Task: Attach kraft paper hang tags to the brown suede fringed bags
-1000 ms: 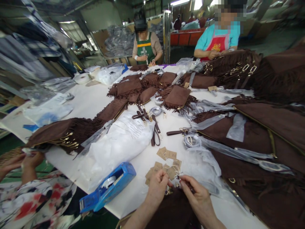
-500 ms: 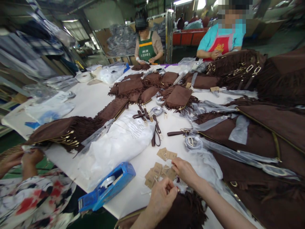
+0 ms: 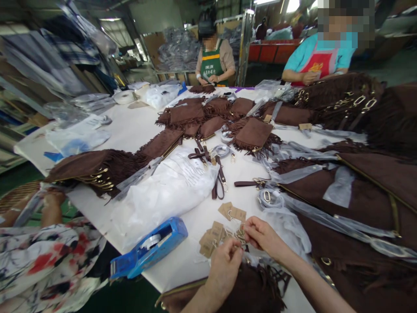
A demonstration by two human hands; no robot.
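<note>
My left hand (image 3: 225, 265) is closed in a pinch above a dark brown fringed bag (image 3: 241, 291) at the table's near edge. Close by on the right, my right hand (image 3: 263, 238) also has its fingertips pinched together. Something small lies between the two sets of fingertips, too blurred and covered to name. Just beyond my fingers are several brown cardboard hang tags (image 3: 212, 237) with white strings, beside another little group of tags (image 3: 232, 211). My forearms partly cover the bag, whose zipped edge shows at the lower left.
A blue tape dispenser (image 3: 153, 250) stands left of my hands, near a white plastic bag (image 3: 166, 191). Brown wrist straps (image 3: 220, 178) lie farther in. Large brown bags (image 3: 352, 208) fill the right side. A co-worker's hand (image 3: 54, 202) is at far left; two people stand across the table.
My right hand has drawn back from the tags, and its fingertips are now nearer my left hand's. The view has shifted slightly left, so most things appear farther right.
</note>
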